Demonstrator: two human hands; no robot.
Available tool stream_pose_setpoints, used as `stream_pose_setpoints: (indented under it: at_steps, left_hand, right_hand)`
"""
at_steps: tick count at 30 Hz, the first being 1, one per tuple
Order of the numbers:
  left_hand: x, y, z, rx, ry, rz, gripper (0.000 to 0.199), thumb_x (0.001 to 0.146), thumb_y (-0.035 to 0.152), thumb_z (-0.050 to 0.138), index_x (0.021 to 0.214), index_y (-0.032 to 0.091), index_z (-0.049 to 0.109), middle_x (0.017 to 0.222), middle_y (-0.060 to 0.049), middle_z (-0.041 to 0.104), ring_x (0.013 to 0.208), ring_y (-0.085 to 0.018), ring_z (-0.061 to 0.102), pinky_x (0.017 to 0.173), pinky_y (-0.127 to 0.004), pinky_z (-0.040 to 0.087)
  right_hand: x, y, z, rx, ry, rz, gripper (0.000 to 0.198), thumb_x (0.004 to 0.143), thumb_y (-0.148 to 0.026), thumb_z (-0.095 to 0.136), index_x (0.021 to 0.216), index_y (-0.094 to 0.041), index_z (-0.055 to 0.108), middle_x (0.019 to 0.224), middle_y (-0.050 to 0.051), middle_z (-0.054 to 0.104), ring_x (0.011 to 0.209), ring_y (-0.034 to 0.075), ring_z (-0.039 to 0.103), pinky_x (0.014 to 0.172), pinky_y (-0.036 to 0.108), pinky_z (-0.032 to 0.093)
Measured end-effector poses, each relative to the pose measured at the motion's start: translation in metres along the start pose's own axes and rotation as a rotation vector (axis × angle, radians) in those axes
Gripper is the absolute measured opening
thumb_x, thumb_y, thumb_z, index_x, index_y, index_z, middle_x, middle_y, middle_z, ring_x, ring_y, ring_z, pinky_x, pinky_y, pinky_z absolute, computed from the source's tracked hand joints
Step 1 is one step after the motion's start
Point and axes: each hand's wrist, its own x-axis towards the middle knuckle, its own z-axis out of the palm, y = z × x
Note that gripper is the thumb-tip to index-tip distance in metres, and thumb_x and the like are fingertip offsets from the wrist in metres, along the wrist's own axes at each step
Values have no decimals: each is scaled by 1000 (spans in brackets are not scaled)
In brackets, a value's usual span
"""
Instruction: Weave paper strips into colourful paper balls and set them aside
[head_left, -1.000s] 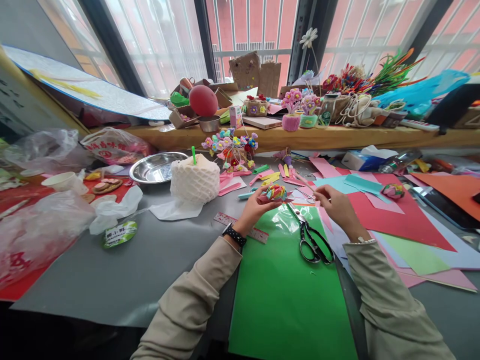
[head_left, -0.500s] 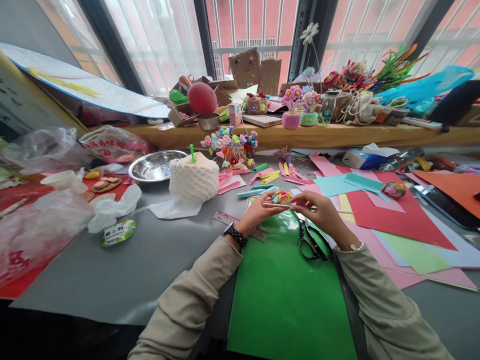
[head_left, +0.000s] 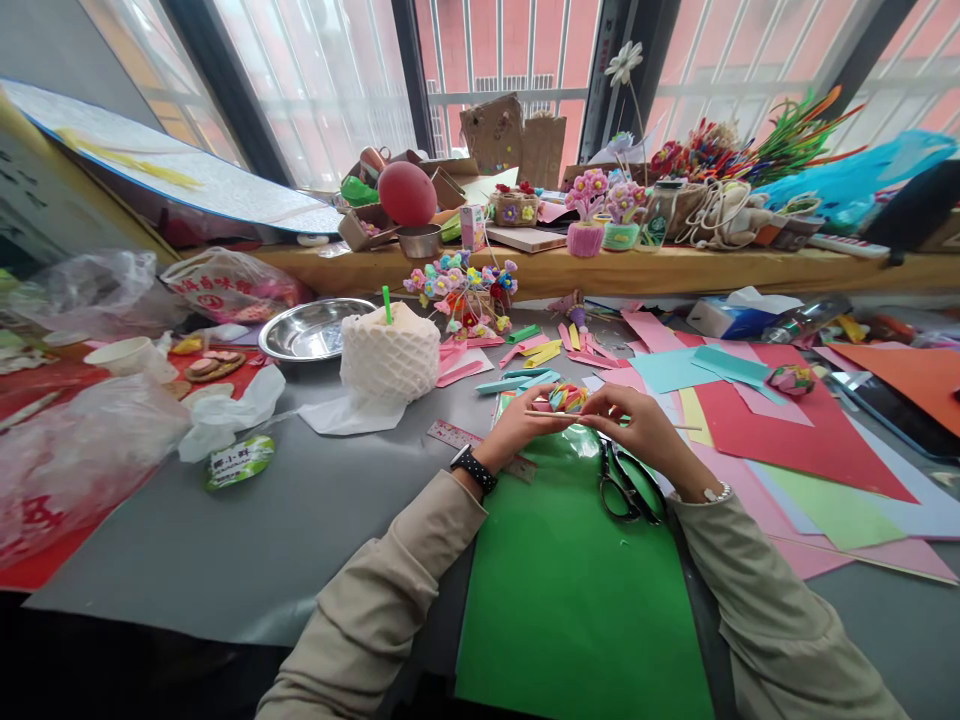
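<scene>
A multicoloured ball of folded paper (head_left: 568, 398) sits between my two hands, above the top of the green sheet (head_left: 577, 600). My left hand (head_left: 521, 422) is closed around the ball's left side, and a thin pale stick (head_left: 686, 428) crosses in front of it. With thumb and fingers pinched together, my right hand (head_left: 626, 415) grips the stick beside the ball. Whether the stick touches the ball is hidden by the fingers. Black-handled scissors (head_left: 630, 485) lie on the green sheet below my right hand. A patterned ruler (head_left: 454, 434) lies partly beneath my left wrist.
Cut paper strips (head_left: 544, 350) lie behind my hands. Coloured sheets (head_left: 795, 430) and another paper ball (head_left: 790, 379) are to the right. On the left stand a net-wrapped white coconut (head_left: 390, 355), a metal plate (head_left: 311, 355) and plastic bags (head_left: 97, 450). Crafts line the sill (head_left: 525, 270).
The paper ball shows a little more between my hands, and the stick has shifted slightly. The hands stay in nearly the same place.
</scene>
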Motion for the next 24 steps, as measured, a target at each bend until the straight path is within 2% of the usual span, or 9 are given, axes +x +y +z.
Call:
stream_pose_setpoints:
  at_steps: [5,10,13,16,19,24]
  left_hand:
    - [2,-2,0,-72,-1,-59,59,51,23,75,104,14,50,77,-4,64,68,-13,60,71,-28,45]
    - [5,-8,1,-213,-81,-91,58,50,29,76,99,15,48,78,-4,66,72,-14,62,78,-33,45]
    - [5,-9,0,-219,-104,-79,50,52,30,75,93,14,51,81,-5,66,72,-15,63,82,-37,44]
    - [3,-7,-2,-257,-139,-65,47,57,26,73,96,14,51,85,-6,66,76,-15,63,86,-37,43]
    - [2,-5,-4,-337,-180,-62,46,60,21,71,100,14,50,91,-7,65,83,-15,62,91,-35,40]
    - [3,-4,-5,-424,-218,-74,30,68,21,65,94,13,52,93,-8,64,86,-15,61,95,-36,37]
  right_hand:
    - [0,1,2,-12,48,-1,21,77,-39,52,75,-18,57,69,3,56,61,13,51,52,25,42]
    - [-2,0,7,-95,138,-72,19,79,-35,50,72,-18,56,69,3,51,61,13,48,52,25,42]
    - [-3,1,11,-190,176,-144,16,81,-29,47,74,-18,57,74,4,53,66,14,49,56,26,42]
    - [-4,2,13,-248,216,-191,15,82,-26,46,75,-19,57,77,6,55,71,15,50,59,27,42]
    - [-4,2,14,-281,245,-202,15,82,-25,45,75,-20,57,78,6,56,73,16,51,61,28,43]
    - [-4,1,14,-280,238,-193,15,82,-26,46,75,-20,58,77,6,57,72,16,52,61,28,42]
